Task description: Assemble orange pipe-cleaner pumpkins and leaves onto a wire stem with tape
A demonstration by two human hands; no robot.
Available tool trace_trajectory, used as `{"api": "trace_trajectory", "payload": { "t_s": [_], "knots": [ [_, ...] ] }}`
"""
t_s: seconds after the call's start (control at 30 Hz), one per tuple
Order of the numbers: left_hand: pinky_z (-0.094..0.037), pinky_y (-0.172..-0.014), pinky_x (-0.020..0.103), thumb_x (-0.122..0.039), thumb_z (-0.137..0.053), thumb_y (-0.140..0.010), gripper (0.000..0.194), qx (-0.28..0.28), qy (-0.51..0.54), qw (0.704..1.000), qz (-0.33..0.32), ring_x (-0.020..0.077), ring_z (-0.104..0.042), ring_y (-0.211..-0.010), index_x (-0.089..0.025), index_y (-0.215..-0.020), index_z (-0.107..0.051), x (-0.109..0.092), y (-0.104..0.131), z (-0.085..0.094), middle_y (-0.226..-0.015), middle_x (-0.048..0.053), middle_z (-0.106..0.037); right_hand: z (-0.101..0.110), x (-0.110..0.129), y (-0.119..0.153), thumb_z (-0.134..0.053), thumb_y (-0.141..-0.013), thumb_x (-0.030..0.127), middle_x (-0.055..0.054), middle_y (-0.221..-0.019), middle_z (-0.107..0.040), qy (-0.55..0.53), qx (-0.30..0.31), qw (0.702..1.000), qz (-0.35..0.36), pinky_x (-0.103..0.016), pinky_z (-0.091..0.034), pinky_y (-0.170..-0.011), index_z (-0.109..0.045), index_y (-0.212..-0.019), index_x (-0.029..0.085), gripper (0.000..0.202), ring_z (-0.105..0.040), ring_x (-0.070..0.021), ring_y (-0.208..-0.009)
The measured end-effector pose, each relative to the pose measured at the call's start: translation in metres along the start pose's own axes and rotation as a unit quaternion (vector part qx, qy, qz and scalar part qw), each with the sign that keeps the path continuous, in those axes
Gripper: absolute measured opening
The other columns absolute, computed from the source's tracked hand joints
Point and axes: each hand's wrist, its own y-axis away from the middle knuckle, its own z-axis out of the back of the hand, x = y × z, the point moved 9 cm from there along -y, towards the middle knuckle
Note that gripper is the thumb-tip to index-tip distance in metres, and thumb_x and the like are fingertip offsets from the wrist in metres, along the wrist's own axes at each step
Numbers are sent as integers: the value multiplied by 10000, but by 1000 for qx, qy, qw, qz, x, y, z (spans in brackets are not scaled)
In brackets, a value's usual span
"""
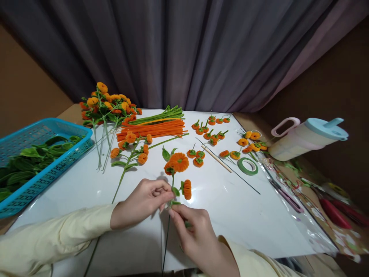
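Observation:
My left hand point(145, 201) pinches a thin green stem topped by orange fuzzy pipe-cleaner flowers point(178, 162). Just below, my right hand point(197, 227) has thumb and finger closed on the same flower stem point(172, 181). A smaller orange bloom point(187, 189) sticks out to the right above my right hand, and small green leaves show between the fingers. The dark lower wire point(166, 242) runs down toward the table's front edge. Left of my hands lies a branch with several orange blooms point(130, 156). Whether tape is between my right fingers is hidden.
Orange pipe cleaners point(152, 130) and green ones point(170, 112) lie at the back, beside bunched finished flowers point(109, 102). A blue basket point(65, 154) of leaves stands left. At right are loose blooms point(213, 138), green tape point(248, 166), a wire point(245, 181), scissors point(288, 197) and a tumbler point(302, 140).

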Motion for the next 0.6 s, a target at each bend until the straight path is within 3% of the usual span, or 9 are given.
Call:
{"api": "trace_trajectory", "payload": {
  "t_s": [0.23, 0.4, 0.6],
  "knots": [
    [-211, -379, 184, -550, -593, -724, 423, 66, 187, 980, 20, 43, -309, -373, -150, -672, -468, 22, -6, -15, -436, -61, -434, -3, -6, -2, -432, -892, 276, 39, -473, -420, -76, 8, 997, -15, -193, -313, -449, -584, -651, 148, 313, -340, -80, -442],
    [-168, -352, 176, -514, -651, -695, 407, 96, 244, 964, 36, 24, -263, -325, -154, -659, -465, 30, -7, -22, -409, -69, -444, -4, -1, -2, -407, -893, 286, 43, -421, -396, -78, 23, 997, 0, -188, -285, -398, -475, -586, 171, 334, -345, -75, -407],
    [-183, -384, 170, -383, -776, -549, 396, 89, 340, 928, 120, 16, -256, -369, -137, -542, -465, 41, -6, -33, -413, -81, -382, -5, 0, -1, -402, -885, 254, 48, -421, -395, -93, 39, 995, -6, -194, -265, -411, -409, -575, 178, 319, -344, -66, -392]
  ]
}}
